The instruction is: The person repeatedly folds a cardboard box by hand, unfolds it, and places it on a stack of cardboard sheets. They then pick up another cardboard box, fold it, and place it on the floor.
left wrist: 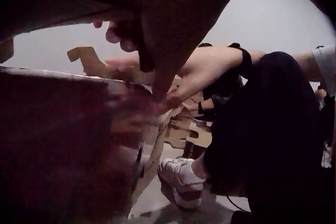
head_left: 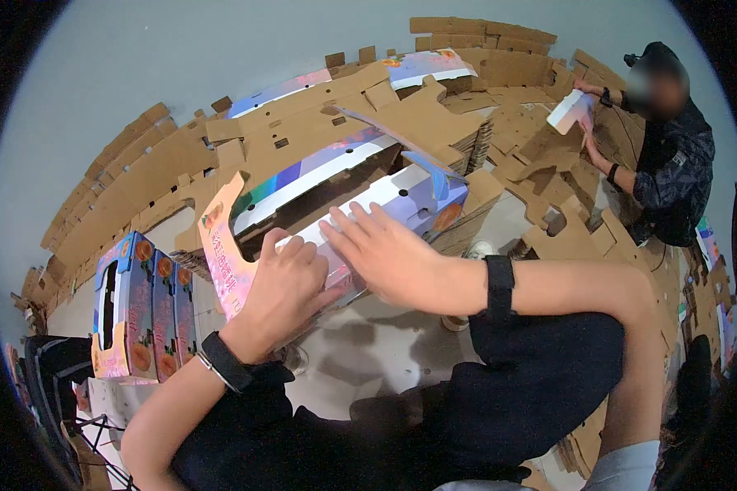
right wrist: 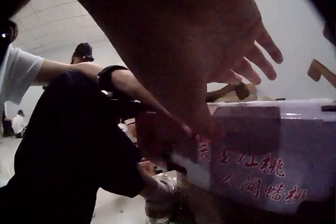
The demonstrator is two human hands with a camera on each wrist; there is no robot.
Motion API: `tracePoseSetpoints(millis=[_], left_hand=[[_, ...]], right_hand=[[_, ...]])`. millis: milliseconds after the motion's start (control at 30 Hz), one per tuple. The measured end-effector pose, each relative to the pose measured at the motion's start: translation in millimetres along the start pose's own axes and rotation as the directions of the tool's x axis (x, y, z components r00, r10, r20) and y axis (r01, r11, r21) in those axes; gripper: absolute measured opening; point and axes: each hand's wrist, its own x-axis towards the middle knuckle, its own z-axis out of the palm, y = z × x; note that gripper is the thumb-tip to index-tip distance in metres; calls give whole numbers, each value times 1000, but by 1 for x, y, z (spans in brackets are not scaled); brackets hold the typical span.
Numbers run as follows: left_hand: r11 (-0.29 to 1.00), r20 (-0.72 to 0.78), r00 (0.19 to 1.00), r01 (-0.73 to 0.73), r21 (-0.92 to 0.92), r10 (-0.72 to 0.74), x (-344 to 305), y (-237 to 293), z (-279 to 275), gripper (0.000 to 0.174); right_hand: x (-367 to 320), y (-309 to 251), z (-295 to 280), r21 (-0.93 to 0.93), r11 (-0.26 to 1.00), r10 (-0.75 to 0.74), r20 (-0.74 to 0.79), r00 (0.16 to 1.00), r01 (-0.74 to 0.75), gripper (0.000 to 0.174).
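A partly folded printed fruit carton [head_left: 426,196] lies open-topped in front of me, white along its folded rims, with a pink end panel [head_left: 221,254] standing at its left. My left hand [head_left: 291,278] grips the near wall, fingers bent over the top edge and thumb against the outer face. Beside it my right hand [head_left: 393,254] presses on the same wall, its fingers stretched along the white rim. In the right wrist view, the thumb of that hand points down the outer face [right wrist: 252,150], which carries red lettering. A blue-purple flap [head_left: 438,176] sticks up at the right end.
Several finished cartons [head_left: 127,327] stand together at the left. Stacked flat cardboard blanks [head_left: 303,123] lie behind the carton, and more cardboard [head_left: 499,69] lines the wall. At the right another person [head_left: 671,164] holds a printed cardboard piece [head_left: 569,112].
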Motion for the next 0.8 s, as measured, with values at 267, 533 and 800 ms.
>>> tracePoseSetpoints(millis=[267, 533, 800], left_hand=[[916, 41, 915, 400, 11, -400, -7, -22, -60, 45], [754, 258, 709, 633, 176, -656, -80, -57, -72, 63], [647, 458, 870, 456, -611, -181, -66, -41, -33, 48]], right_hand=[[0, 47, 25, 415, 907, -99, 45, 994, 71, 82], [-7, 142, 11, 455, 890, -87, 250, 964, -38, 69], [-72, 153, -6, 506, 814, 48, 432, 901, -286, 53]])
